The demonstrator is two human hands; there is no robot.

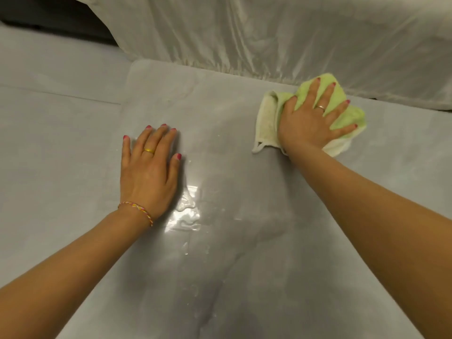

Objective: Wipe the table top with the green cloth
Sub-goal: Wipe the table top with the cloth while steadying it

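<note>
- On the far right of the grey table top (232, 277), seen from the head camera, the green cloth (347, 111) lies bunched, close to the white sheeting along the back edge.
- Its pale cream underside is turned out at the left and near edges, where a hem loop sticks out toward the middle of the table.
- The right hand (310, 118) lies flat on the cloth with fingers straight and spread, pressing it down onto the surface; nothing is curled around the fabric. A ring sits on one finger.
- The left hand (149, 170) rests palm down on the bare table, left of centre and well apart from the cloth, fingers straight and close together, holding nothing. It wears a gold ring and a braided thread bracelet (139, 210) at the wrist.
- Just beside the left wrist, on its right, a wet patch (187, 214) shines with reflected light, and small droplets trail toward the near edge.
- Behind the table, crumpled white plastic sheeting (269, 35) drapes down to the table's far edge.
</note>
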